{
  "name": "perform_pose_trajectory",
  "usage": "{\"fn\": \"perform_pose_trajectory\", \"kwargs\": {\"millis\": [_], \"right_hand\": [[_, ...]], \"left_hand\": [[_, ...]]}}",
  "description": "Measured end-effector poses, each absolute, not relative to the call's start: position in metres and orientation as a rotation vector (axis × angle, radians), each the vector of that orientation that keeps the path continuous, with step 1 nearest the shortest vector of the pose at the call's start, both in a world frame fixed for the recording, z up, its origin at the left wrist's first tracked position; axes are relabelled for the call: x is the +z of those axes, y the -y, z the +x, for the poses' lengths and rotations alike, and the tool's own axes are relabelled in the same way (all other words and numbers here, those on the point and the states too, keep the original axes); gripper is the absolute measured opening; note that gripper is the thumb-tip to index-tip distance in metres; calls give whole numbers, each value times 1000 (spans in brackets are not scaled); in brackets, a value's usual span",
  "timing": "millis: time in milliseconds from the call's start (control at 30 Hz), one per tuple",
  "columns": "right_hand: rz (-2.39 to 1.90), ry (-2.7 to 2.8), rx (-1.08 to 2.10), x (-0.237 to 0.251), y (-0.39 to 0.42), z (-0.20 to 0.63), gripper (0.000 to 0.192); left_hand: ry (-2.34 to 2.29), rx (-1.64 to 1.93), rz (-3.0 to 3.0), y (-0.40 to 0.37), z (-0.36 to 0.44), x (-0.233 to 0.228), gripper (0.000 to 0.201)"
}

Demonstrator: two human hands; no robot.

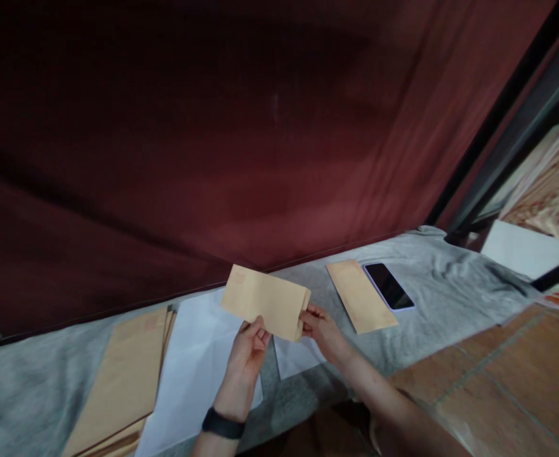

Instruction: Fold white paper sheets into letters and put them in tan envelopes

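A tan paper envelope [264, 298] is held up between my hands, tilted, above the grey cloth. My left hand [250, 346] pinches its lower edge, thumb on the front face. At the right end, by the narrow flap, my right hand [318, 324] has its fingertips closed on the envelope's edge. Beneath it lie white paper sheets [193, 355] and a smaller white sheet [294, 360], both partly hidden by the envelope and my hands. Another tan envelope [361, 297] rests flat to the right.
A stack of tan envelopes [122, 368] lies at the left. Beside the right-hand envelope is a phone [388, 285] with a dark screen. Grey cloth [460, 279] covers the surface, against a dark red curtain-like backdrop [260, 158]. Brown floor tiles [512, 381] show at lower right.
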State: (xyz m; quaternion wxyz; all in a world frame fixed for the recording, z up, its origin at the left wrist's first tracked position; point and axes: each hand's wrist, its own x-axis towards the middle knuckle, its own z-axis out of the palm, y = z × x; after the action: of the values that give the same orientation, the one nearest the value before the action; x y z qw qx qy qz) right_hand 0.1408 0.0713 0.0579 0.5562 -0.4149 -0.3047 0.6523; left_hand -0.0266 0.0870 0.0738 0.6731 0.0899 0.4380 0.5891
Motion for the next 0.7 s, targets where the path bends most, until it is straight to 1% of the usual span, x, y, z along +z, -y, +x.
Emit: {"fn": "perform_pose_trajectory", "kwargs": {"millis": [133,267,333,433,533,600,633,700], "right_hand": [[-1023,771,1528,59,-79,142,40],[-1080,914,1307,60,-90,149,30],[-1072,969,1228,61,-93,154,26],[-1073,995,1206,62,-94,160,23],[-1093,946,1211,62,-94,165,26],[-1112,887,1242,63,-94,167,34],[-1118,867,1265,64,-94,168,38],[-1121,879,1326,66,-92,168,42]], "left_hand": [[-1002,1305,235,-83,-21,74,24],[-1027,1398,274,-86,-26,79,26],[-1045,1496,295,-88,-34,82,33],[-1036,1585,393,-89,-46,87,41],[-1073,1602,539,-87,-58,90,39],[-1232,1638,678,-86,-65,92,39],[-1349,1665,811,-86,-69,94,48],[-1566,1657,1257,-84,-75,97,83]]}}
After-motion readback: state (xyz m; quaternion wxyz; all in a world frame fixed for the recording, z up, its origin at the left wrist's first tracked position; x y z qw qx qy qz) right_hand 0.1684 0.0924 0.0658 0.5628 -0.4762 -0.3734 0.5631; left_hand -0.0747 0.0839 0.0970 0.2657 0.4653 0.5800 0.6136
